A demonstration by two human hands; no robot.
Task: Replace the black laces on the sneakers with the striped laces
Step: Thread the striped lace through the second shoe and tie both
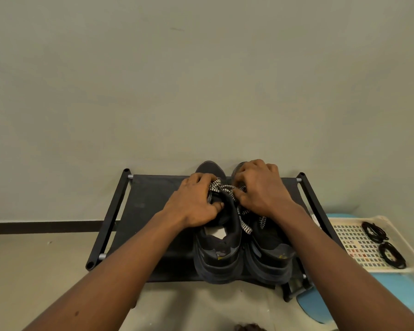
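- The left sneaker (215, 254) and right sneaker (270, 249) are set side by side, touching, on a black rack (148, 211), toes toward the wall (201, 80).
- The left hand (196, 199) is curled over the left sneaker's tongue and collar. The thumb is tucked at the shoe opening and the fingers are wrapped over the top, on the lacing.
- The right hand (261, 187) is laid over the right sneaker's forefoot, fingers curled.
- The striped lace (225, 187) is pinched at the right thumb and fingertips; the exact pinch is partly hidden.
- The striped lace is seen crossing the left sneaker's upper, directly between the two hands and touching both.
- Two loose ends are hung down by the right wrist, one in the gap between the sneakers and one over the right sneaker's opening.
- The black laces (373, 231) are laid as two coiled bundles in a white tray (339, 220), right of the rack and well apart from both hands.
- The tray is set on a blue surface (397, 290).
- The rack is stood on the floor (34, 254), against the wall.
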